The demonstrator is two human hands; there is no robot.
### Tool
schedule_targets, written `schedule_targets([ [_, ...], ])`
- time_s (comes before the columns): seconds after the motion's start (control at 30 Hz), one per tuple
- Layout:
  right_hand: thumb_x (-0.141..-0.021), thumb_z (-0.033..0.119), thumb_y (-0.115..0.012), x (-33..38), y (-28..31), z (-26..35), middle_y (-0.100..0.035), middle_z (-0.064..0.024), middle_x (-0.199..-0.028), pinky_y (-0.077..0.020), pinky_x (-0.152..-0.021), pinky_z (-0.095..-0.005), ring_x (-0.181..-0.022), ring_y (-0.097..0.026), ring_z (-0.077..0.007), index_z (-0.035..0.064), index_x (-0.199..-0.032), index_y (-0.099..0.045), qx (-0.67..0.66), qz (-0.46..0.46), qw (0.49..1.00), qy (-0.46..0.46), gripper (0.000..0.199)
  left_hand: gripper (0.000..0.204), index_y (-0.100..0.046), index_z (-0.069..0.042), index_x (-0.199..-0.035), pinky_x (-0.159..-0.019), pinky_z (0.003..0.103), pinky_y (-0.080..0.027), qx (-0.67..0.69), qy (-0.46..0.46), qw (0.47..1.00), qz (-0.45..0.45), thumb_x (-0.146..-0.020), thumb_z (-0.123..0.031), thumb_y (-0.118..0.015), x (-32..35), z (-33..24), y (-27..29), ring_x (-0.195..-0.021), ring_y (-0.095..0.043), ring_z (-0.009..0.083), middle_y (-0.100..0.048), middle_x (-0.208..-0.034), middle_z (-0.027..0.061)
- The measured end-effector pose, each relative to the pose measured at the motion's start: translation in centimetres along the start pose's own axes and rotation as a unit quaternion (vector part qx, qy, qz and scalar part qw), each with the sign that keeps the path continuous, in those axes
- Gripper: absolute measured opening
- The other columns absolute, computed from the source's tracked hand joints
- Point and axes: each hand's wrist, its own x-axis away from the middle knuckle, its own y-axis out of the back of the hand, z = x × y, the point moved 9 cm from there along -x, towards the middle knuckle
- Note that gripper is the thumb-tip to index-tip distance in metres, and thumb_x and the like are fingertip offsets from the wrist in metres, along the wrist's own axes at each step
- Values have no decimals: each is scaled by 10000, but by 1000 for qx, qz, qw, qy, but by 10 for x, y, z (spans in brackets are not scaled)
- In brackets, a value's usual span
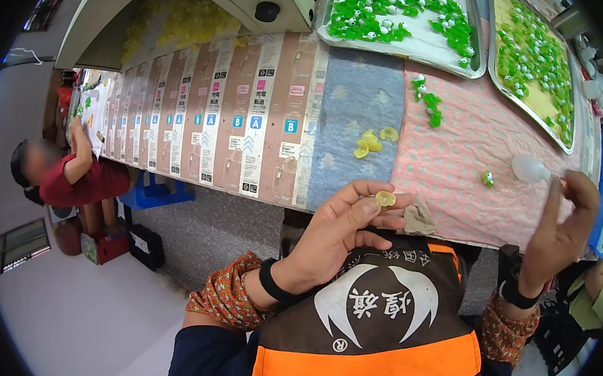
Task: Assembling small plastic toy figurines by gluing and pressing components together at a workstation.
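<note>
Pinching a translucent yellow cup-shaped piece (385, 198) near frame centre, the left hand (344, 222) shows a fingertip grip; at frame right, the right hand (558, 230) grasps a translucent white squeeze bottle (528, 169).

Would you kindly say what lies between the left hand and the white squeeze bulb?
In the head view, one small green piece with white eyes lies on the pink cloth between them.

The brown apron (378, 335) bore an orange band (373, 370) and white emblem (334, 295). Black wristbands (273, 282) sat beside floral oversleeves (228, 293).
</note>
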Motion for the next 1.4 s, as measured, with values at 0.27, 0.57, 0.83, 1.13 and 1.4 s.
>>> schedule_targets([
  [0.27,-755,-74,-577,-12,-142,70,-565,-113,-882,-463,-735,-422,-864,-549,-326,53,-970,-651,-14,288,945,152,261,308,-494,-74,-1308,-838,316,-582,-5,-11,1000,12,-1036,-217,-513,3,-5,-3,-1126,-640,210,-584,-1343,174],
  [0.57,-771,-43,-624,-10,-168,64,-560,-113,-874,-455,-723,-422,-877,-558,-322,38,-884,-579,20,323,931,169,146,301,-495,-76,-1305,-836,308,-575,15,-17,1000,16,-1035,-208,-516,9,-9,7,-1123,-642,208,-590,-1337,168],
  [0.83,-778,-57,-564,17,-150,58,-559,-202,-806,-434,-668,-484,-771,-574,-420,14,-945,-508,-67,401,913,16,190,289,-501,-79,-1289,-812,296,-571,14,-8,1000,-9,-1034,-212,-519,9,-10,17,-1091,-658,216,-606,-1309,157],
  [1.13,-809,-38,-594,33,-153,52,-595,-167,-774,-477,-619,-381,-681,-612,-308,4,-951,-492,-137,395,902,-106,179,307,-498,-80,-1295,-817,297,-571,6,-17,1000,-5,-1032,-237,-527,10,-10,19,-1074,-660,195,-613,-1300,155],
  [1.4,-841,-23,-528,58,-161,28,-579,-90,-689,-441,-547,-316,-610,-570,-137,4,-972,-496,-199,421,841,-276,137,312,-495,-82,-1302,-822,295,-569,5,-15,1000,-9,-1033,-237,-526,9,-8,20,-1077,-655,191,-611,-1302,153],
])
